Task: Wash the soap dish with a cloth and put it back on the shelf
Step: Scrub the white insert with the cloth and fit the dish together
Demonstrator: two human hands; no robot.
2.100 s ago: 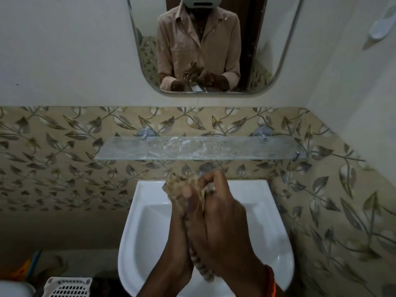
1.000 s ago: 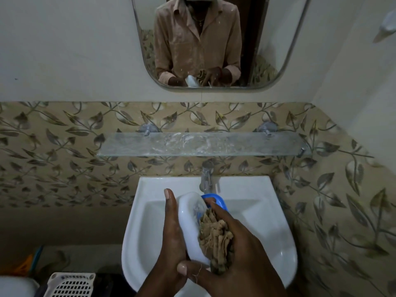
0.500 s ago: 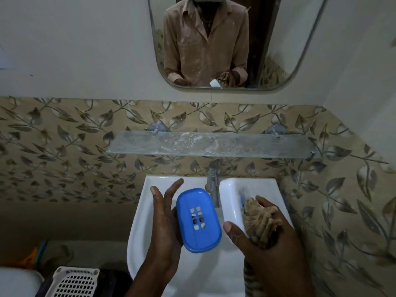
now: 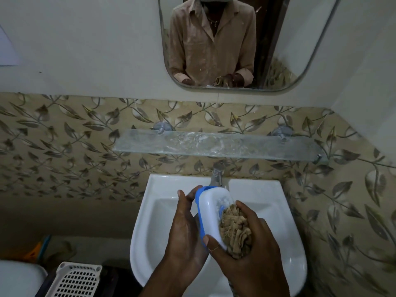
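No writing, label, brand or number can be read anywhere in the view. The soap dish (image 4: 211, 213), blue on one side and white on the other, shows plain plastic with no mark on the faces turned to the camera. The cloth (image 4: 234, 229) is bare weave. The tap (image 4: 216, 174) and the sink (image 4: 162, 189) carry no visible stamp, though the dim light may hide a small one. The wall tiles (image 4: 64, 146) bear only a leaf pattern. A pale panel (image 4: 7, 50) at the left edge of the wall looks blank. The glass shelf (image 4: 214, 144) has smears, not lettering.
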